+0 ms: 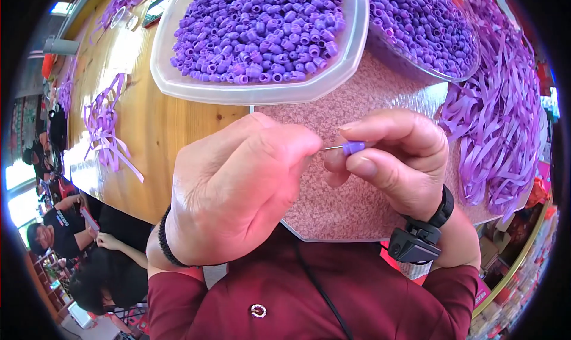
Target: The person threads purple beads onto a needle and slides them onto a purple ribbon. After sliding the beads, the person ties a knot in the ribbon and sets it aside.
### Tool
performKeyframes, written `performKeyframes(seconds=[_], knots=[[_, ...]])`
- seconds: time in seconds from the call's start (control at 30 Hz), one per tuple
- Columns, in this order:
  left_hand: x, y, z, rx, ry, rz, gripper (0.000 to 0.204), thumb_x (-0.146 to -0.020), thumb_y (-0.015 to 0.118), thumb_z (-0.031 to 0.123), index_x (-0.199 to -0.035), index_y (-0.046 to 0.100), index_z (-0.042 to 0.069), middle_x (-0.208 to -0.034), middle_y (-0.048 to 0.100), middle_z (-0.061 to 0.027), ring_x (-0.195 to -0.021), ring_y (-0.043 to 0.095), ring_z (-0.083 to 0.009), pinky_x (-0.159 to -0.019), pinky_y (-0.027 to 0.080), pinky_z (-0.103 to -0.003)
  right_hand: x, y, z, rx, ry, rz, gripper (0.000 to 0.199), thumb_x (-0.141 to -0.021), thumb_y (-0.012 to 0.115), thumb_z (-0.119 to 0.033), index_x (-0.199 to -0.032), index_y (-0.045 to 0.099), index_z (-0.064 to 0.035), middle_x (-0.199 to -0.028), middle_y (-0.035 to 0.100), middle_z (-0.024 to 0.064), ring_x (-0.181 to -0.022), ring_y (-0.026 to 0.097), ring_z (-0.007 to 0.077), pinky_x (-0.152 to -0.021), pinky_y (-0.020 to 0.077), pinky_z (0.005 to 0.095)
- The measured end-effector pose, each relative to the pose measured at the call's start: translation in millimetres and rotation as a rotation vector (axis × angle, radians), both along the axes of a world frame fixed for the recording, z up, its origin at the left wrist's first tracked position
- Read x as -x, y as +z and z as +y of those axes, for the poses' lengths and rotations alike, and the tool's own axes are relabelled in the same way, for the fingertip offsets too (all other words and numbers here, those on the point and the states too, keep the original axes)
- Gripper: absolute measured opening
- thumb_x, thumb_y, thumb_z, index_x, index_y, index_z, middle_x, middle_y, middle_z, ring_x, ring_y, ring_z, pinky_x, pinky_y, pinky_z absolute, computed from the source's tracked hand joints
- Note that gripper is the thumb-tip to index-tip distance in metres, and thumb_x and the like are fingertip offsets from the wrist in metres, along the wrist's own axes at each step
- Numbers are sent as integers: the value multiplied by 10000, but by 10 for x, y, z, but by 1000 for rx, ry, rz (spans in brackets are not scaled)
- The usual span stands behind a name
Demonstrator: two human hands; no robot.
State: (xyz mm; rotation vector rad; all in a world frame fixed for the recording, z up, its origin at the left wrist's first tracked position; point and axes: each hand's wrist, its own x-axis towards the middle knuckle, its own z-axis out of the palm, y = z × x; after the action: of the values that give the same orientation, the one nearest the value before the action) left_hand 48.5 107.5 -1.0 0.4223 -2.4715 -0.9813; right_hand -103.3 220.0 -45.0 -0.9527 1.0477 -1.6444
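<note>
My left hand (244,182) is closed around a thin metal needle-like rod (333,147); whatever handle it has is hidden in the fist. The rod's visible end meets a small purple plastic cord end (353,148). Thumb and fingers of my right hand (410,161) pinch this hollow piece from the right. Whether the rod's tip is inside the piece, I cannot tell. Both hands are above a pinkish patterned mat (333,206). Beyond them a translucent tub (262,95) holds many purple pieces of the same kind.
A clear round container (434,77) of more purple pieces stands at the back right. Purple ribbons (496,120) heap along the right side. A smaller ribbon bunch (106,126) lies on the wooden table (148,155). Two people (107,268) sit at the lower left.
</note>
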Motion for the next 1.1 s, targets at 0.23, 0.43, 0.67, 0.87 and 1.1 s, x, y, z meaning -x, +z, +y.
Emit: performKeyframes(seconds=[0.23,0.43,0.67,0.87,1.1], knots=[[-10,-21,-4,-37,-42,90,160,-720,590,-87,-853,582,1,-693,579,-92,-558,547,-203,-497,418,-281,-50,-15,-22,0,-12,-52,201,-805,610,-56,-976,565,41,-777,608,156,-654,608,210,-588,518,306],[-40,-65,-53,-14,-68,74,187,-703,614,-89,-860,582,8,-703,589,-103,-567,558,-210,-501,426,-287,-46,7,-31,-112,23,-145,179,-807,614,-91,-932,566,28,-723,604,157,-579,589,201,-523,495,291],[-59,-112,-101,98,-99,60,258,-704,608,-97,-939,615,10,-758,606,-96,-600,565,-189,-521,436,-272,-41,-11,-3,-124,54,-318,177,-801,616,-8,-969,583,38,-818,637,112,-711,624,142,-623,524,246],[-50,-134,-143,-43,-124,67,294,-739,578,-68,-1017,628,10,-814,624,-89,-674,563,-132,-558,431,-227,52,-8,-10,-18,-25,6,175,-832,606,-101,-938,595,38,-804,631,101,-680,601,122,-607,483,225],[-40,-88,-79,-491,-194,124,238,-807,536,-35,-1029,615,-1,-759,596,-45,-600,519,-63,-522,405,-179,413,178,-143,98,-871,831,206,-821,616,-137,-947,615,26,-825,633,82,-722,585,110,-657,454,218]])
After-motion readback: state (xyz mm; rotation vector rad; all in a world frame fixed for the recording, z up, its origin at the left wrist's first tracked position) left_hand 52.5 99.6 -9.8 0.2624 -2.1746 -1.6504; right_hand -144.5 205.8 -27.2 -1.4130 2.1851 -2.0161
